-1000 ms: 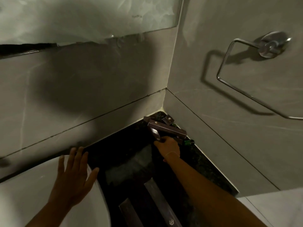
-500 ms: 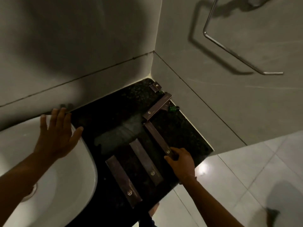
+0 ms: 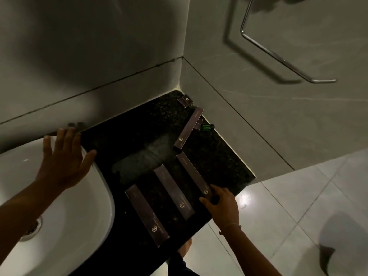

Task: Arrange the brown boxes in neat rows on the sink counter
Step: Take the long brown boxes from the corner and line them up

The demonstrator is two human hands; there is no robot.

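Dark stone surface (image 3: 219,156) beside a white sink (image 3: 69,226). Three long brown boxes lie side by side in a near row, parallel, with gaps: left box (image 3: 146,215), middle box (image 3: 174,192), right box (image 3: 193,173). A fourth long box (image 3: 188,129) lies askew toward the corner, a small box (image 3: 185,101) behind it, a green item (image 3: 208,127) beside it. Right hand (image 3: 223,206) rests fingers (image 3: 214,189) on the right box's near end, thumb alongside; whether it grips cannot be told. Left hand (image 3: 63,162) lies flat, fingers spread, on the sink rim, holding nothing.
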